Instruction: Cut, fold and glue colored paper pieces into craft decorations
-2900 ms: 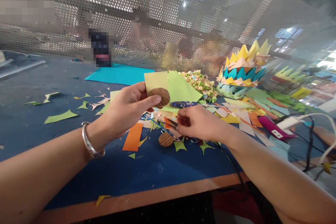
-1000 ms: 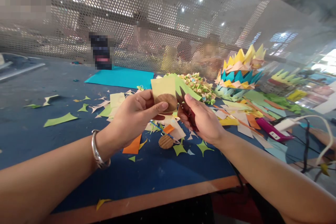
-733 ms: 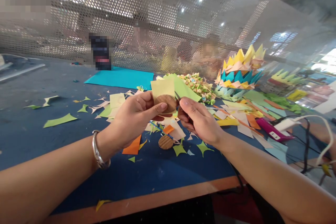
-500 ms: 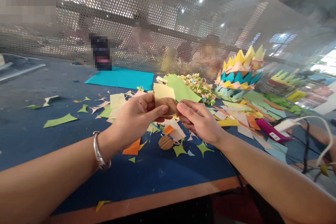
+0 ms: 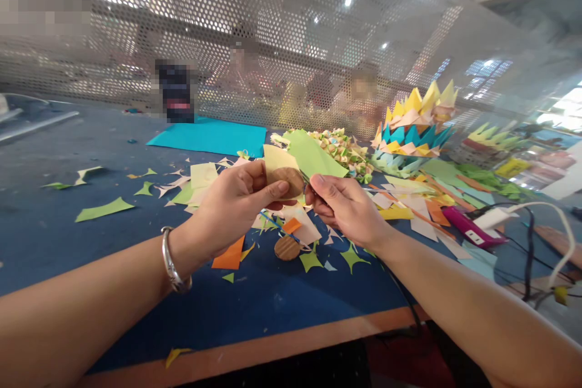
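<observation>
Raised over the table's middle, my left hand (image 5: 240,194) pinches a brown cardboard disc (image 5: 290,180) together with a pale yellow piece of paper (image 5: 278,159) behind it. My right hand (image 5: 339,203) is closed just right of the disc, thumb against the bent fingers. A small dark bit shows at its fingertips, too little to name. Below the hands lies a second round of corrugated cardboard (image 5: 287,248), by a thin blue stick-like thing (image 5: 271,218) partly hidden by paper scraps. Green paper (image 5: 313,154) lies behind the disc.
Cut paper scraps (image 5: 103,210) litter the blue table. A turquoise sheet (image 5: 209,135) and a pile of small folded papers (image 5: 348,154) lie farther back. Stacked paper crowns (image 5: 416,130) stand right, near a purple power strip (image 5: 473,227) with cables. Perforated metal screen (image 5: 282,24) behind.
The disc and yellow paper have shifted slightly left in my left hand. My right fingertips have drawn a little away from the disc's edge, leaving a small gap.
</observation>
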{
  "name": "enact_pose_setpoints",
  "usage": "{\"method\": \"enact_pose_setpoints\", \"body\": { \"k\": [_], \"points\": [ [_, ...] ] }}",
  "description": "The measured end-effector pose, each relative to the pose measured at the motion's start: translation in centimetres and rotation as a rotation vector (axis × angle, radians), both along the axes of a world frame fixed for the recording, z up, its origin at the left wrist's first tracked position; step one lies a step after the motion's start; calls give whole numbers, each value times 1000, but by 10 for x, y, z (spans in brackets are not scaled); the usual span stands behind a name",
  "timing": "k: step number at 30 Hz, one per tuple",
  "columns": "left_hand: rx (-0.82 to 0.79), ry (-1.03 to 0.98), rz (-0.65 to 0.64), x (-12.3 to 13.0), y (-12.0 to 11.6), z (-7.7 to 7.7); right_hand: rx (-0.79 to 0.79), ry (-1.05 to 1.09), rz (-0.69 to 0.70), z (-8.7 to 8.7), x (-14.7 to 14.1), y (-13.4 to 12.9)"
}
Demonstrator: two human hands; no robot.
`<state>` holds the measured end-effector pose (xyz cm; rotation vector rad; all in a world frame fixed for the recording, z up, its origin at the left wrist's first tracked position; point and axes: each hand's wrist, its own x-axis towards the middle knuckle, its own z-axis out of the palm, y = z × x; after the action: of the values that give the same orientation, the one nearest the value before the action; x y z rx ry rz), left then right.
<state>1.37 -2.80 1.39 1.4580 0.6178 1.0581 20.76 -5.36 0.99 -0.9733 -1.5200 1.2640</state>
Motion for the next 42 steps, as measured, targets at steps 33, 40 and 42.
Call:
{"method": "enact_pose_setpoints", "body": {
  "k": [33,40,42],
  "points": [
    [114,146,45,-3,-1,1,62,-89,-16,4,0,-3],
    [158,145,36,-3,-2,2,37,-72,5,5,-1,-3],
    [156,142,26,-3,-1,2,42,-75,11,5,-1,-4]
  ]
}}
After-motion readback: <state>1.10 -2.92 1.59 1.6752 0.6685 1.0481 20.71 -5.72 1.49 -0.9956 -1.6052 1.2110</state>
